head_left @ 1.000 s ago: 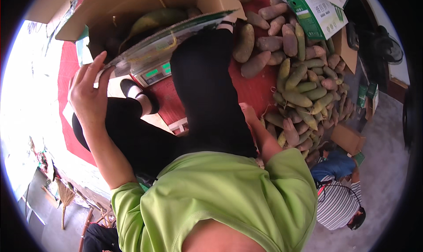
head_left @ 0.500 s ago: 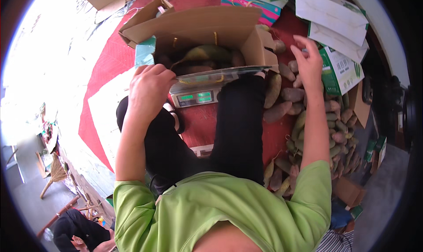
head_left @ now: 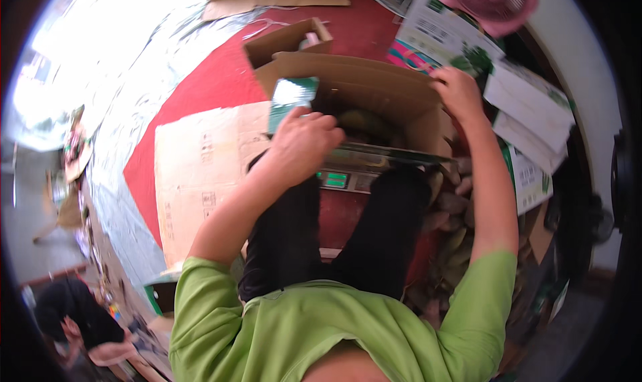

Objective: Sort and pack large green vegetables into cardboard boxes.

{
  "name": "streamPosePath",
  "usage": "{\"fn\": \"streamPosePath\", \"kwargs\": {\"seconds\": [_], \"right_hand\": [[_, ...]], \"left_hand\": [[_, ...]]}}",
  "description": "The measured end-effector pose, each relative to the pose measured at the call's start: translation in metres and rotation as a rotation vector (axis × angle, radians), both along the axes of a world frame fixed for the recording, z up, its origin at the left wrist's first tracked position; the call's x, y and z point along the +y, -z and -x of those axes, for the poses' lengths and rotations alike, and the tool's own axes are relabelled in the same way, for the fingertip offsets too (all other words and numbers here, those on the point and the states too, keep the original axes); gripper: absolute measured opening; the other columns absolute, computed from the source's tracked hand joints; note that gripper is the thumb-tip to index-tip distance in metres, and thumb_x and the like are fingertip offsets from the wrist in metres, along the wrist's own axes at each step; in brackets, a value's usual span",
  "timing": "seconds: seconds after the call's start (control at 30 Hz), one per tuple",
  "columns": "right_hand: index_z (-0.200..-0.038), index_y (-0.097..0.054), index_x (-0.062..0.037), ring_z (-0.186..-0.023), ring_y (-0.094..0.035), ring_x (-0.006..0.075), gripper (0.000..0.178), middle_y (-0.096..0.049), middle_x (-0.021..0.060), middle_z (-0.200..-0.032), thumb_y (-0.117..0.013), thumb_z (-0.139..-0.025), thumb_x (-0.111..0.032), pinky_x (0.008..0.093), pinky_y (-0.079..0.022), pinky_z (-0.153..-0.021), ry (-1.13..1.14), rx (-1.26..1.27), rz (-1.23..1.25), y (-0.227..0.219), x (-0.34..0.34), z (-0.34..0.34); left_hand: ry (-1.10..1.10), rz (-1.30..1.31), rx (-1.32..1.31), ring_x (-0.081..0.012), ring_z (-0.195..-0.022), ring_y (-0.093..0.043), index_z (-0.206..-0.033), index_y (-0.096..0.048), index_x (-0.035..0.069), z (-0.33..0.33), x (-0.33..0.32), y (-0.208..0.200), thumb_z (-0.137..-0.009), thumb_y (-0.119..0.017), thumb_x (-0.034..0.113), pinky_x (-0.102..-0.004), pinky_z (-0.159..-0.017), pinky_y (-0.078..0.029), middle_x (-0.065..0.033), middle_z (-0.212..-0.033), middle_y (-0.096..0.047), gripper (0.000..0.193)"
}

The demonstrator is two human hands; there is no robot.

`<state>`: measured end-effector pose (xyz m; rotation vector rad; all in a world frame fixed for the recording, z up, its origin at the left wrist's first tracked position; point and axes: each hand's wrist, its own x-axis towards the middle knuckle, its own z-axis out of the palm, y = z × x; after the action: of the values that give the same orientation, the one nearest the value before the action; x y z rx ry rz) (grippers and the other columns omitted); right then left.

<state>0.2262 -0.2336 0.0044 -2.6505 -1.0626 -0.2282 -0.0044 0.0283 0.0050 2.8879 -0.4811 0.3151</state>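
Open brown cardboard box (head_left: 374, 81) at 12 o'clock. R hand (head_left: 459, 93), mid-air a sec ago, now at its 2 o'clock corner; L hand (head_left: 304, 145) at its 8, so both tend it. Fingers bent, grip can't tell.

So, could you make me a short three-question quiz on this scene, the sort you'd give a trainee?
1. Which of the person's hands is at the far right corner of the open box?
2. True or false: the open box has nothing inside it.
3. What colour is the lit scale display in front of the open box?
(a) red
(b) green
(c) blue

Key:
1. The right hand; the left hand is at the near left side, by the green flap.
2. False; a greenish thing shows dimly inside.
3. (b)
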Motion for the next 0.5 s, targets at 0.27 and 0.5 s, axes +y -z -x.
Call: {"fn": "streamPosePath", "kwargs": {"seconds": [0.27, 0.5], "right_hand": [[-0.085, -0.063, -0.0044, -0.081, -0.060, 0.0317, 0.012, -0.061, 0.0106, -0.082, -0.066, -0.078, -0.014, 0.0396, -0.046, -0.070, -0.067, -0.046, -0.037, -0.037, 0.036, 0.024], [-0.086, -0.063, -0.0060, -0.084, -0.060, 0.0299, 0.010, -0.061, 0.0087, -0.084, -0.063, -0.080, -0.014, 0.0396, -0.044, -0.072, -0.238, -0.150, 0.019, -0.078, 0.137, 0.052]], "left_hand": [[-0.033, 0.083, -0.045, -0.0193, -0.089, -0.060, -0.080, -0.061, 0.013, 0.019, 0.033, 0.004, -0.076, -0.056, 0.011, -0.0406, -0.095, -0.041, -0.0021, -0.080, -0.055, 0.007], [-0.246, 0.091, -0.159, -0.0207, -0.088, -0.061, -0.079, -0.061, 0.013, 0.074, 0.100, 0.007, -0.076, -0.062, 0.012, -0.0395, -0.096, -0.044, -0.0018, -0.079, -0.055, 0.004]]}}
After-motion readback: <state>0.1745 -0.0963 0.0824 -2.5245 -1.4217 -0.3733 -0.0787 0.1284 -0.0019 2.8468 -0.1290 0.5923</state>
